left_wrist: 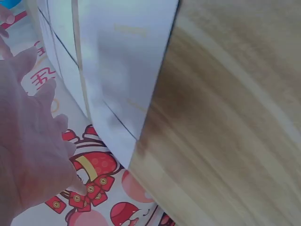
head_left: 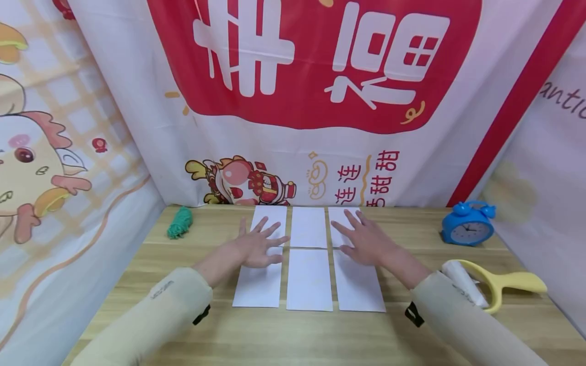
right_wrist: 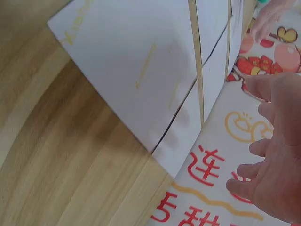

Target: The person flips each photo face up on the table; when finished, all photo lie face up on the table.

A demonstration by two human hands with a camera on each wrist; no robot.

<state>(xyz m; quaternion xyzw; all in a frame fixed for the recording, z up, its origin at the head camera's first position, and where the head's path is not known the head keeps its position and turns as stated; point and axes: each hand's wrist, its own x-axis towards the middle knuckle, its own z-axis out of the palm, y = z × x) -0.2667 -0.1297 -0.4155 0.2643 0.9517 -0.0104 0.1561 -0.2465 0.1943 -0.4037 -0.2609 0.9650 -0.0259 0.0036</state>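
Note:
Several white paper cards lie in two rows on the wooden table, among them an upper middle card [head_left: 309, 227], a lower middle card [head_left: 310, 279], a lower left card [head_left: 257, 284] and a lower right card [head_left: 360, 285]. Over the left column, my left hand [head_left: 256, 247] is spread, partly covering the upper and lower cards. My right hand [head_left: 366, 241] spreads likewise over the right column. Both wrist views show the left hand [left_wrist: 33, 146] and right hand [right_wrist: 282, 141] with fingers extended and holding nothing. Faint yellow marks show on a card [right_wrist: 127, 70] in the right wrist view.
A green bundle of cord [head_left: 180, 222] lies at the back left. At the right stand a blue alarm clock [head_left: 468, 226] and, nearer, a yellow ring-shaped thing with a handle [head_left: 519, 281] beside a white roll [head_left: 462, 281]. Printed cloth [head_left: 302, 147] hangs behind the table.

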